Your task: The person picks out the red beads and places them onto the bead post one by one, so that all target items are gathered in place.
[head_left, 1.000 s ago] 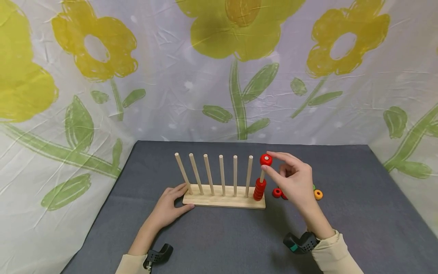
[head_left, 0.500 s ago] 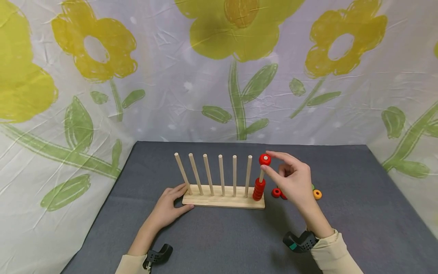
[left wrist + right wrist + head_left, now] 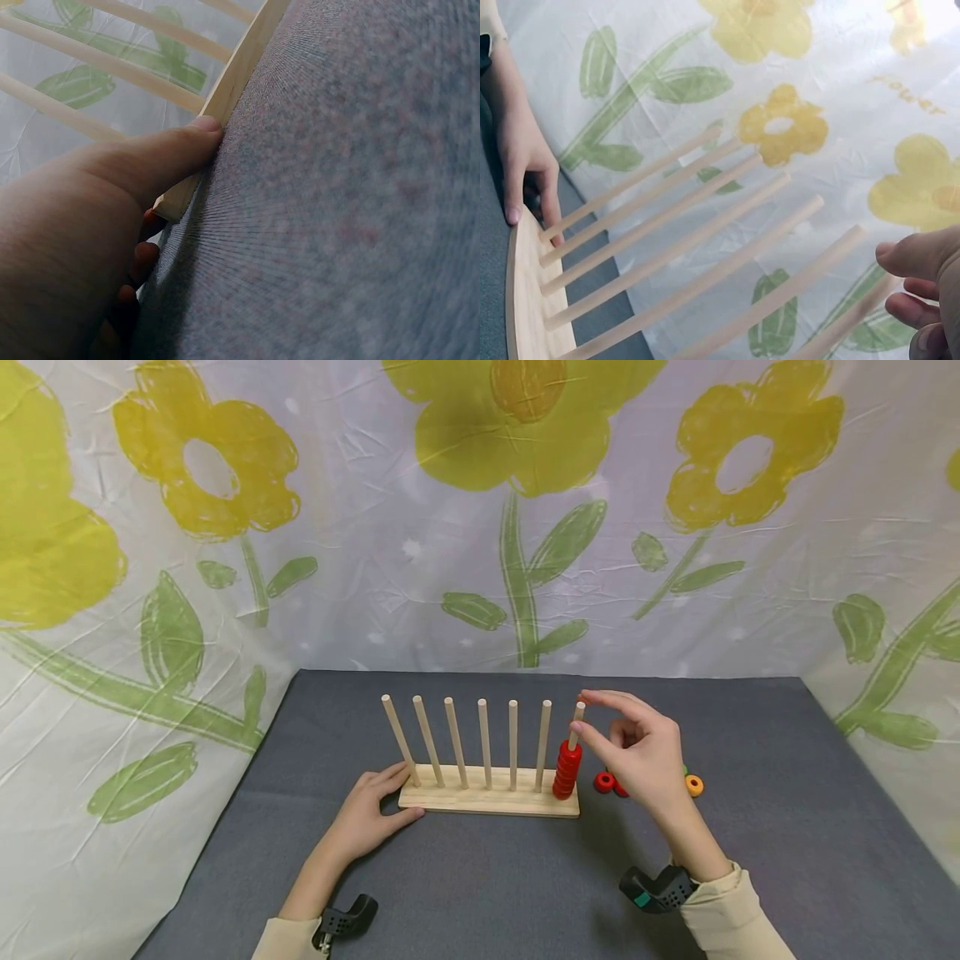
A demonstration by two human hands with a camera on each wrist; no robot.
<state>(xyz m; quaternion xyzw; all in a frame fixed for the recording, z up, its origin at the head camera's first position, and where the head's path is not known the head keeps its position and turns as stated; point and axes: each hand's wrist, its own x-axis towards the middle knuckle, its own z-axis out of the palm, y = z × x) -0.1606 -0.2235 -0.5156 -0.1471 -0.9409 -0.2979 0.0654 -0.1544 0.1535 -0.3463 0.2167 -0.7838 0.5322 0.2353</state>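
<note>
A pale wooden peg stand (image 3: 487, 803) with a row of upright pegs stands on the cloth. My left hand (image 3: 367, 814) holds its left end, the thumb (image 3: 180, 150) on the front edge and the fingers round the far side. Several red beads (image 3: 567, 768) are stacked on the rightmost peg (image 3: 576, 727); the other pegs are bare. My right hand (image 3: 641, 752) is at the top of that peg, thumb and forefinger apart on either side of it, with no bead between them. In the right wrist view its thumb and fingers (image 3: 919, 255) show at the right edge.
Loose red beads (image 3: 603, 782), an orange bead (image 3: 694, 786) and a sliver of green bead (image 3: 685, 769) lie right of the stand, partly hidden behind the right hand. Dark grey cloth (image 3: 480, 885) covers the table. A flowered curtain (image 3: 360, 568) hangs behind.
The red bead that my right hand held at the peg's top has dropped down the peg onto the red stack. Both hands stay almost where they were.
</note>
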